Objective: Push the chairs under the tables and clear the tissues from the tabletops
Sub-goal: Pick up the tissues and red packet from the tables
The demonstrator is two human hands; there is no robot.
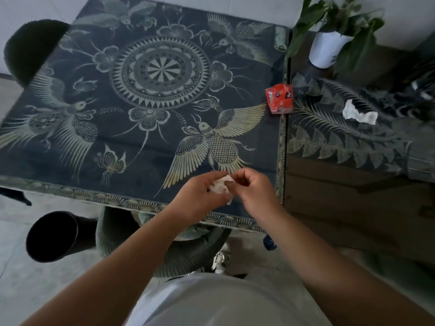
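Two tables (pixel 141 128) abut, patterned cloths on both; green chair (pixel 188 252) at near edge part-tucked, dark chair (pixel 30 48) far left likewise; both hands, left hand (pixel 197 194) and right hand (pixel 254 191), pinch one crumpled tissue (pixel 221 187) above near edge; second tissue (pixel 359 114) remains on right table; red packet (pixel 279 98), potted plant (pixel 327 45), black bin (pixel 53 236) nearby; task seems roughly midway.

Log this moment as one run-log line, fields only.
left hand + right hand: holding crumpled tissue | second tissue: on right table | red packet: left table edge | green chair: tucked
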